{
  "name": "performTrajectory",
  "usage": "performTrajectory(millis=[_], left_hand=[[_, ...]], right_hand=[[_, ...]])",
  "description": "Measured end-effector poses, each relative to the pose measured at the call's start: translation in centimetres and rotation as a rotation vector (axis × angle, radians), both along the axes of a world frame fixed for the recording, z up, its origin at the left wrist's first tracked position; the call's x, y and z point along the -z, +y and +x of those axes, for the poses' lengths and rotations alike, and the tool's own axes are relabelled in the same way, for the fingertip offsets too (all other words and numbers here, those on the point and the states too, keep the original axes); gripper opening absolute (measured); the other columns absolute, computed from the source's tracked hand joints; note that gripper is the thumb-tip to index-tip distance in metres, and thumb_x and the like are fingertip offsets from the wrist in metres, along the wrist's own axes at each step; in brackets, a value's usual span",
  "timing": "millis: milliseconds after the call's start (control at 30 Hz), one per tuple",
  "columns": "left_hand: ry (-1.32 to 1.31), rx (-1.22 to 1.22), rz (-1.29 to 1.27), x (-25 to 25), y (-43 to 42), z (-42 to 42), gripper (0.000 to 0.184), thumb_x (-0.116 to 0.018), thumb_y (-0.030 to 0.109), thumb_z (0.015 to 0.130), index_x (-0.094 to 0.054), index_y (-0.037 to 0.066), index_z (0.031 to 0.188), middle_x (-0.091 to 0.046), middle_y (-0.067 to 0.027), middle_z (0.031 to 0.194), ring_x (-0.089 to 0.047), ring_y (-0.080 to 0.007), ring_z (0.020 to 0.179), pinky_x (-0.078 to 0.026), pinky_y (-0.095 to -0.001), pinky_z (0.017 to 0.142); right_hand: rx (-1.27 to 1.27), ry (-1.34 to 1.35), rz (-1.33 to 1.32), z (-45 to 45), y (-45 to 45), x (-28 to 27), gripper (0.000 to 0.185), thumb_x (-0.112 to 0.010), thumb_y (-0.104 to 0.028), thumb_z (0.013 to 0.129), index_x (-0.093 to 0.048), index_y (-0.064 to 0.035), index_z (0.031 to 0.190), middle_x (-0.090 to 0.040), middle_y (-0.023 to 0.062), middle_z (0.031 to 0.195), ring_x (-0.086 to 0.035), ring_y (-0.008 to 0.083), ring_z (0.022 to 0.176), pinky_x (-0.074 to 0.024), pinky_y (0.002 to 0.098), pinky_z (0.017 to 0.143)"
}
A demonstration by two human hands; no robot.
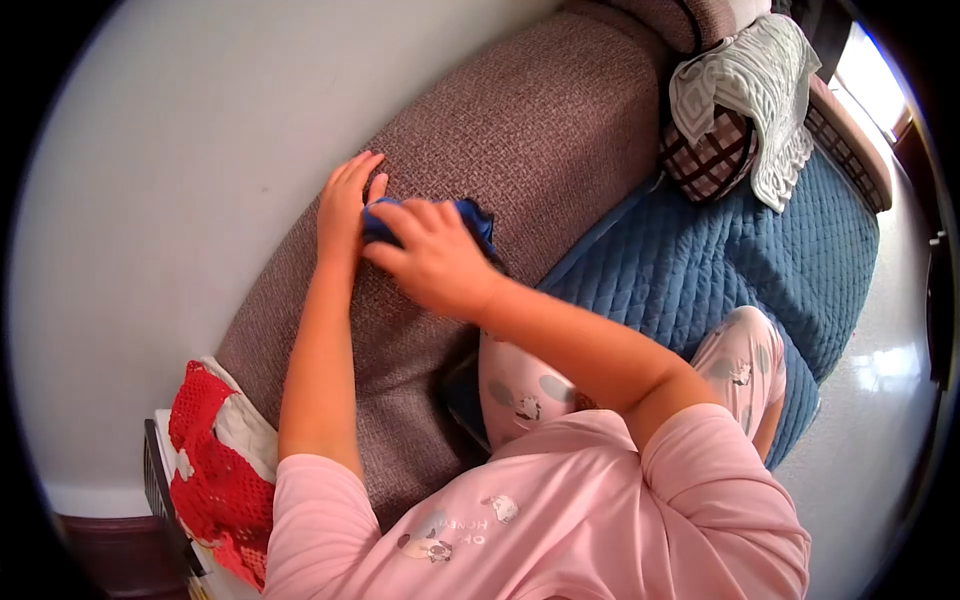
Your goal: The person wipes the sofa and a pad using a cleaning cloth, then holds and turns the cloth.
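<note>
My right hand [440, 255] is closed over a dark blue cloth [474, 219], pressing it on the brown woven sofa back [520, 120]. Part of the cloth shows past the knuckles, and the rest is hidden under my fingers. Just to the left, my left hand [346, 208] lies on the top edge of the sofa back near the wall, fingers stretched out. Nothing shows in it, and it sits close beside the cloth's left end.
A blue quilted cover [680, 250] lies on the seat beneath my legs. At its far end, a pale patterned throw [750, 80] drapes over a checked cushion [710, 155]. A red crocheted cloth [215, 460] hangs at lower left. The white wall [200, 180] borders the sofa.
</note>
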State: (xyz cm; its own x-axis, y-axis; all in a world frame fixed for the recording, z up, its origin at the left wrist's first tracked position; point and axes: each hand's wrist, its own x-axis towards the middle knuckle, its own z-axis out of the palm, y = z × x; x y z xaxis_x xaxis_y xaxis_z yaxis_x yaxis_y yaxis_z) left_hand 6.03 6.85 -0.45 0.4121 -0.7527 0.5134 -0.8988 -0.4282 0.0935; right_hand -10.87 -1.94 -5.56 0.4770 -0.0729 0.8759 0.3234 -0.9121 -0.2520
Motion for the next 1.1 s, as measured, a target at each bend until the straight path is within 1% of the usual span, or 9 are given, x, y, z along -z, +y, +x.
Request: performTrajectory(millis=[100,200,267,367,500,600,800,900,1100], left_hand=[[0.024,-0.001,0.013,0.1,0.0,0.0,0.038,-0.058,0.031,0.105,-0.067,0.008,0.133,-0.063,-0.0134,0.143,-0.054,-0.0338,0.137,-0.041,-0.0436,0.116],[0.050,-0.037,0.033,0.1,0.1,-0.6,0.037,-0.057,0.031,0.106,-0.067,0.009,0.133,-0.063,-0.0122,0.144,-0.053,-0.0326,0.138,-0.041,-0.0433,0.116],[0.053,-0.057,0.041,-0.2,-0.1,-0.9,0.038,-0.056,0.032,0.106,-0.067,0.009,0.134,-0.062,-0.0109,0.145,-0.052,-0.0315,0.139,-0.041,-0.0431,0.117],[0.082,-0.076,0.046,-0.4,-0.3,-1.1,0.038,-0.057,0.032,0.105,-0.067,0.009,0.134,-0.062,-0.0105,0.145,-0.052,-0.0313,0.139,-0.041,-0.0432,0.117],[0.054,-0.055,0.029,-0.6,-0.3,-1.1,0.036,-0.060,0.030,0.104,-0.068,0.009,0.131,-0.063,-0.0103,0.143,-0.053,-0.0313,0.137,-0.042,-0.0439,0.115],[0.057,-0.052,-0.005,-0.6,-0.2,-1.2,0.034,-0.060,0.029,0.103,-0.069,0.009,0.129,-0.064,-0.0108,0.142,-0.054,-0.0314,0.136,-0.042,-0.0443,0.114],[0.022,-0.011,-0.025,0.1,-0.1,-0.4,0.032,-0.055,0.026,0.106,-0.069,0.007,0.129,-0.065,-0.0130,0.139,-0.056,-0.0331,0.134,-0.043,-0.0445,0.114],[0.008,0.012,-0.039,0.6,-0.1,0.2,0.033,-0.052,0.025,0.107,-0.069,0.006,0.128,-0.065,-0.0144,0.139,-0.056,-0.0346,0.132,-0.043,-0.0446,0.114],[0.003,0.000,-0.025,0.3,0.3,-0.4,0.034,-0.050,0.025,0.108,-0.069,0.004,0.128,-0.064,-0.0155,0.140,-0.056,-0.0356,0.134,-0.042,-0.0447,0.115]], right_hand=[[0.089,-0.044,-0.047,1.0,-5.3,0.4,0.016,-0.065,-0.020,0.083,-0.071,-0.0228,0.099,-0.059,0.0079,0.130,-0.056,0.0301,0.108,-0.0458,0.0463,0.088],[0.290,-0.051,0.022,1.8,-13.3,0.4,0.016,-0.066,-0.014,0.085,-0.075,-0.0206,0.097,-0.063,0.0092,0.132,-0.060,0.0339,0.113,-0.0467,0.0483,0.097],[0.517,-0.053,0.028,1.7,-19.9,0.5,0.027,-0.071,-0.013,0.082,-0.077,-0.0244,0.106,-0.062,0.0088,0.138,-0.057,0.0357,0.123,-0.0452,0.0494,0.102],[0.838,-0.011,-0.034,1.4,-29.7,0.7,0.030,-0.072,-0.018,0.083,-0.076,-0.0302,0.110,-0.062,0.0086,0.138,-0.059,0.0371,0.120,-0.0467,0.0517,0.098],[0.952,0.124,0.150,1.4,-33.5,0.4,0.029,-0.068,-0.023,0.094,-0.074,-0.0249,0.122,-0.061,0.0178,0.137,-0.060,0.0444,0.118,-0.0526,0.0538,0.100],[0.882,0.153,0.210,1.5,-28.2,-0.7,0.030,-0.072,-0.020,0.087,-0.075,-0.0203,0.117,-0.062,0.0198,0.132,-0.061,0.0443,0.113,-0.0567,0.0518,0.092],[0.419,-0.025,0.132,1.5,-8.1,0.2,0.013,-0.066,-0.010,0.079,-0.071,-0.0132,0.090,-0.064,0.0175,0.121,-0.060,0.0369,0.102,-0.0504,0.0494,0.088],[0.071,0.054,0.001,0.5,-0.6,0.6,0.017,-0.067,-0.015,0.080,-0.072,-0.0164,0.096,-0.063,0.0108,0.120,-0.061,0.0316,0.101,-0.0507,0.0449,0.088],[0.115,-0.076,-0.083,1.0,-6.0,0.1,0.015,-0.064,-0.019,0.083,-0.072,-0.0207,0.095,-0.064,0.0079,0.119,-0.060,0.0278,0.098,-0.0508,0.0419,0.085]])
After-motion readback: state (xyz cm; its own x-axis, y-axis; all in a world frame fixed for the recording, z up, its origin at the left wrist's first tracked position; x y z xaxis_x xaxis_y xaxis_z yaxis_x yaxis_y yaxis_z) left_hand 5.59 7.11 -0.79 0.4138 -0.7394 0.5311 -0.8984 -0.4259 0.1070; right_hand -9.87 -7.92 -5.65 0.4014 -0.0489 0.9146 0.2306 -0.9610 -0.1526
